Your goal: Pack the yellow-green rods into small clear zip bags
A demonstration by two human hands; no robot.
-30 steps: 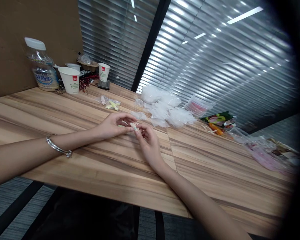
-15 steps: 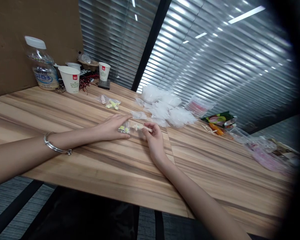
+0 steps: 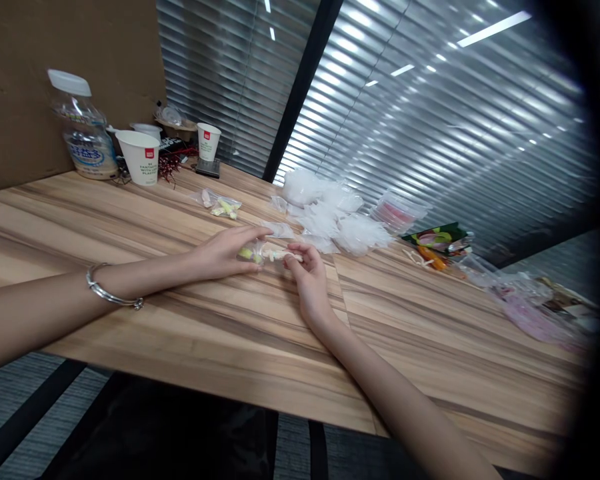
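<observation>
My left hand rests near the table's middle, thumb and fingers around a small clear plastic bag with yellow pieces in it. From the right, my right hand pinches a thin, pale, knobbly piece between thumb and fingertips. The piece's left end lies at the bag's right edge; whether it is inside I cannot tell. Just behind the hands lies a flat clear bag. Farther back on the left are another bag with yellow pieces and one with a pinkish piece.
A heap of clear plastic bags lies behind my right hand. To its right are a clear container, an orange object and pink plastic packaging. Paper cups and a plastic bottle stand at back left.
My left fingertips have shifted slightly right along the small bag. The bag and the pale piece are now closer together. My right hand has barely moved.
</observation>
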